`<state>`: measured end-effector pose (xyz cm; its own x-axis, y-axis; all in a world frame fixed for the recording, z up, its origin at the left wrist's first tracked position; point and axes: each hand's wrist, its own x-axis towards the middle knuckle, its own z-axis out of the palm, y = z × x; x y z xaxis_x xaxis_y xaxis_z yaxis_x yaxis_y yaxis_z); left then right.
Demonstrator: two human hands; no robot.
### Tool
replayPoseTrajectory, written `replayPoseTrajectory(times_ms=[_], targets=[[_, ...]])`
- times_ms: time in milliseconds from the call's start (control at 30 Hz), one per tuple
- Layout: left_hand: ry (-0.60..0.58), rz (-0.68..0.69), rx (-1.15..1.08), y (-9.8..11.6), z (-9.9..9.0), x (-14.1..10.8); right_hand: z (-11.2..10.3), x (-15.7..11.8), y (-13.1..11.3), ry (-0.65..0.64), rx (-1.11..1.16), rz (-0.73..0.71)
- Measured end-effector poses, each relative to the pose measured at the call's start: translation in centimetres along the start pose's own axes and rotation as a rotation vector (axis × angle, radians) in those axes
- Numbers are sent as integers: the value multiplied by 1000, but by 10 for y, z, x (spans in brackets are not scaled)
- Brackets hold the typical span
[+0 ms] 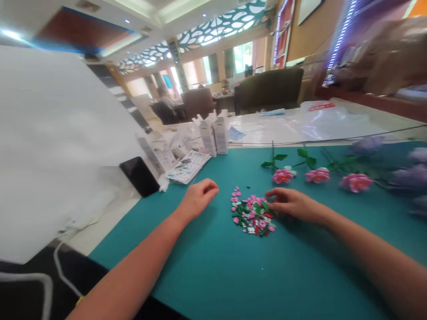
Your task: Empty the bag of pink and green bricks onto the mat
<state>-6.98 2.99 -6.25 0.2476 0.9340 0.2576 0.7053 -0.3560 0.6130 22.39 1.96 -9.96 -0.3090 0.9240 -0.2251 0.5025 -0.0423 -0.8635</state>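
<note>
A pile of small pink, green, white and red pieces (253, 215) lies on the teal mat (233, 271). My right hand (288, 204) is at the pile's right edge, its thumb and fingers apart beside a green piece, with nothing visible held. To the left of the pile, my left hand (200, 198) hovers over the mat with its fingers curled and pressed together; whatever it may hold is hidden. A single dark piece (248, 187) lies just above the pile.
Three pink flowers with green stems (317, 175) lie at the back right, near purple flowers (408, 178). White boxes (220, 133), a printed sheet (188, 166) and a black phone-like object (139, 176) are at the back left. People sit in the background.
</note>
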Motion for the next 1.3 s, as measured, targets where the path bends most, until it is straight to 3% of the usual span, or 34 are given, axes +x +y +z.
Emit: replayPoseTrajectory(times_ms=[33, 133, 200, 267, 400, 733, 1100, 1300], targets=[[247, -85, 5, -13, -12, 1, 0, 2, 2, 14, 8, 10], [670, -237, 115, -56, -53, 1, 2, 5, 5, 46, 28, 33], [887, -325, 184, -83, -78, -1, 3, 6, 5, 58, 34, 39], [1001, -412, 223, -104, -97, -1, 4, 5, 5, 68, 47, 36], [1043, -564, 217, -129, -109, 6, 6, 2, 2, 88, 64, 42], [1116, -798, 172, -140, -92, 31, 4, 1, -1, 78, 42, 47], [1137, -819, 123, -138, -88, 39, 4, 6, 10, 81, 47, 23], [1098, -734, 45, -147, -96, 22, 5, 5, 11, 91, 41, 30]])
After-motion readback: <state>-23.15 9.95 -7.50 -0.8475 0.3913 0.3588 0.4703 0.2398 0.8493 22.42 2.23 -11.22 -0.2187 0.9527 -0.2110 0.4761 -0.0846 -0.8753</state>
